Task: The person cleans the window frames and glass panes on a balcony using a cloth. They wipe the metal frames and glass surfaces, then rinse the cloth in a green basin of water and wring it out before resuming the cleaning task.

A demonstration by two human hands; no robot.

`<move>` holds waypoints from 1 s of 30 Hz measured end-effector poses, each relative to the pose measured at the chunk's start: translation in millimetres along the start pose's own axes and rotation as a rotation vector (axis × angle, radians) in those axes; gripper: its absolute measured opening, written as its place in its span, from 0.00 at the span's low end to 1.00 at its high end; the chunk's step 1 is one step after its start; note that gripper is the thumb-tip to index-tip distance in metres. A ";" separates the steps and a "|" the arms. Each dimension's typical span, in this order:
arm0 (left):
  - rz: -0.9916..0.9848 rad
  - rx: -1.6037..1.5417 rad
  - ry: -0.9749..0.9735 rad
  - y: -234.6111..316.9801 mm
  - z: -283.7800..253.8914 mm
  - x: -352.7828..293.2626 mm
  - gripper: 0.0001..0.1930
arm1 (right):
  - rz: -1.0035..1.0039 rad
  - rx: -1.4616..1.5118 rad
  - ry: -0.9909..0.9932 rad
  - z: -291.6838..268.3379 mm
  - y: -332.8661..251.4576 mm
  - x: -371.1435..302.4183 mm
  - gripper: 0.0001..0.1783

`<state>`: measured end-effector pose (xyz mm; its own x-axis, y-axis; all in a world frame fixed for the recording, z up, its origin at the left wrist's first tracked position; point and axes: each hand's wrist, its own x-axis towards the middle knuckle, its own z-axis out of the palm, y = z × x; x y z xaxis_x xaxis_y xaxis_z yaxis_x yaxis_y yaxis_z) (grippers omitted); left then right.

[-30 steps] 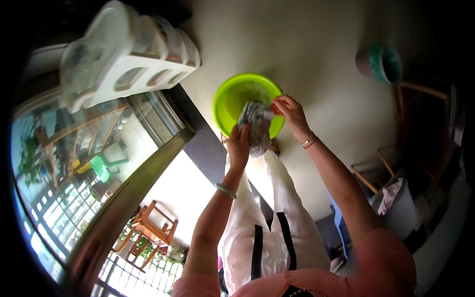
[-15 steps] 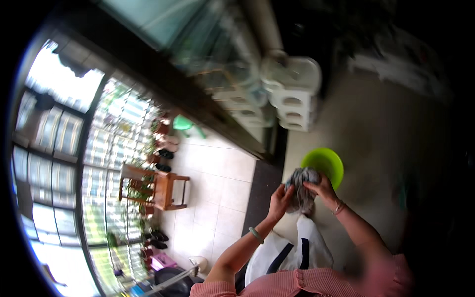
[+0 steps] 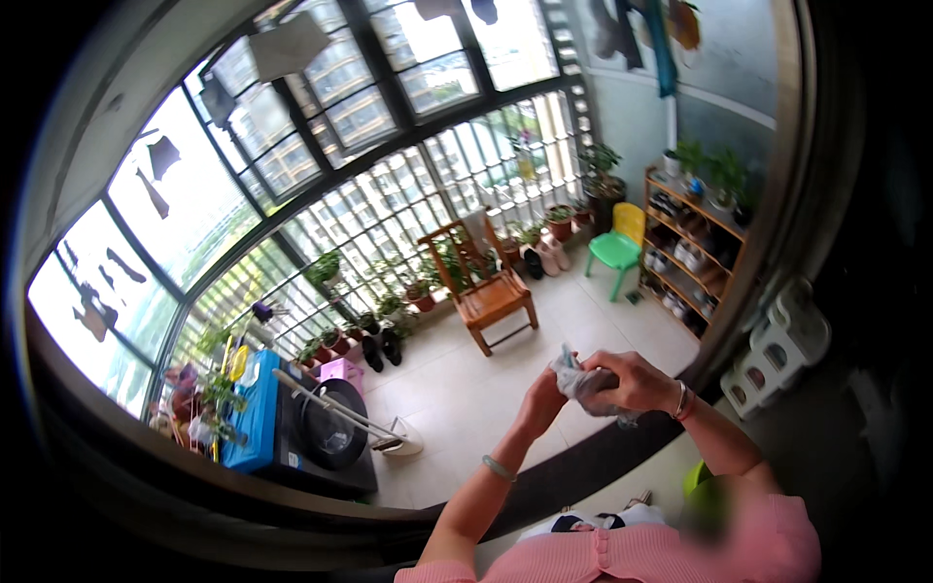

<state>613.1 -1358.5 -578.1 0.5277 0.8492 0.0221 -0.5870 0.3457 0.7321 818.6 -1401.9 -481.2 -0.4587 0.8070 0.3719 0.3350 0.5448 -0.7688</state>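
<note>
A bunched grey cloth (image 3: pixel 583 385) is held up in front of me, between both hands. My left hand (image 3: pixel 543 398) is closed, its fingertips pinching the cloth's left side. My right hand (image 3: pixel 638 382) is wrapped round the right part, covering some of it. A small bluish-green bit of the cloth sticks up between the hands, and a loose end hangs below the right fingers. Down by my right forearm, part of a lime-green basin (image 3: pixel 696 477) shows; my arm and a blur hide the rest.
Past the dark door sill (image 3: pixel 573 476) lies a tiled balcony with a wooden chair (image 3: pixel 493 299), a small green-and-yellow chair (image 3: pixel 616 249) and a shoe rack (image 3: pixel 688 248). A washing machine (image 3: pixel 326 442) and a white bucket (image 3: pixel 400 439) stand left. White plastic stools (image 3: pixel 777 352) stand right.
My view has swung left toward the balcony. The cloth, spread between my hands over the basin before, is now bunched smaller and away from the basin, with both hands still on it.
</note>
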 end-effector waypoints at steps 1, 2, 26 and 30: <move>-0.046 0.212 -0.034 20.8 -15.2 -9.5 0.23 | -0.128 -0.034 -0.062 7.2 -11.6 22.8 0.22; -0.088 0.426 -0.089 40.8 -28.7 -16.2 0.25 | -0.253 -0.073 -0.116 11.5 -21.8 44.3 0.22; 0.376 0.695 0.160 204.8 -137.8 29.2 0.28 | 0.361 0.858 -0.408 82.1 98.9 299.4 0.31; 0.348 -0.081 -0.096 229.5 -154.5 46.7 0.27 | 0.170 0.917 -0.164 72.0 111.6 341.7 0.18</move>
<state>408.1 -1177.8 -514.2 0.3406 0.8816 0.3267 -0.7859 0.0763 0.6136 639.9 -1081.7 -477.4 -0.5967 0.7788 0.1933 -0.3375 -0.0251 -0.9410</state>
